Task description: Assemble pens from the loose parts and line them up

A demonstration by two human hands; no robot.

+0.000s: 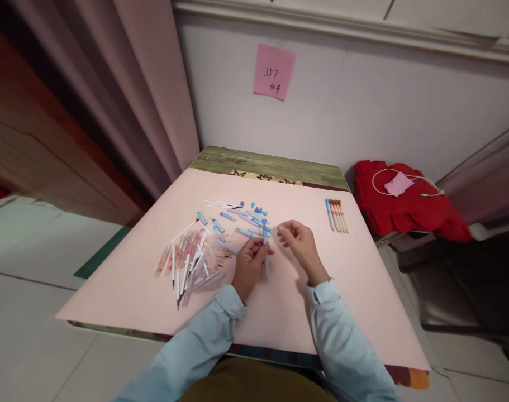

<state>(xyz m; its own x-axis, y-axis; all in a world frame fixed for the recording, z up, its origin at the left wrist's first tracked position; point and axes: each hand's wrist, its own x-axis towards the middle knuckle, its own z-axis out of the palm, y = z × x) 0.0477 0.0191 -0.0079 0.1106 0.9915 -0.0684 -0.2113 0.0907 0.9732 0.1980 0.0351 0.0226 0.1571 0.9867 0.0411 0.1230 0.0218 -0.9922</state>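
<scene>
Over the pink paper-covered table (355,290), the left hand (249,267) is gripping a slim blue plastic pen (265,248) upright; the right hand (301,243) is pinching its fingertips, contents indiscernible, beside scattered pen parts (195,257).

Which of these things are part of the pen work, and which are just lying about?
In the work:
left hand gripping a blue pen
right hand, fingers pinched
loose pen parts
blue pieces
finished pens

Lying about:
red cloth with white cord
pink note
curtain
</scene>
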